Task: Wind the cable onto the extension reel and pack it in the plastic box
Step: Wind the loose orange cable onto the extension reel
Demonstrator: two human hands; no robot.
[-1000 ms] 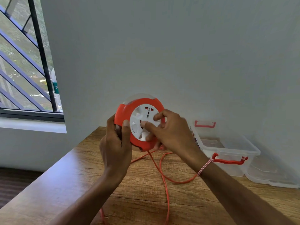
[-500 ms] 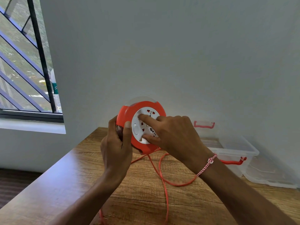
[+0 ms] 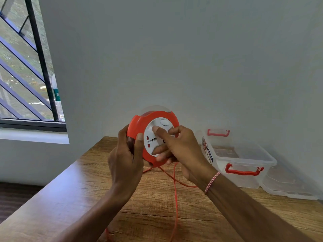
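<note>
Gripping the extension reel (image 3: 139, 126) by its left rim, your left hand (image 3: 125, 159) curls its fingers behind the orange housing and lays the thumb over the front. You hold the reel upright in the air above the far edge of the table (image 3: 70, 198), close to the wall. Its white socket face, with a round button near the top, looks toward you. Your right hand (image 3: 183, 147) sets forefinger and thumb on that face, the other fingers curled at the lower right rim. The orange cable (image 3: 175, 198) drops from under the reel, loops on the wood and runs off the near edge, its end cut off.

Toward the far right corner stands the clear plastic box (image 3: 220, 165) with red handles, open, its lid (image 3: 286, 187) flat just beside it. A barred window (image 3: 22, 67) is at the left.

Your right hand hides the reel's lower right part. How much cable is wound inside, you cannot tell.
</note>
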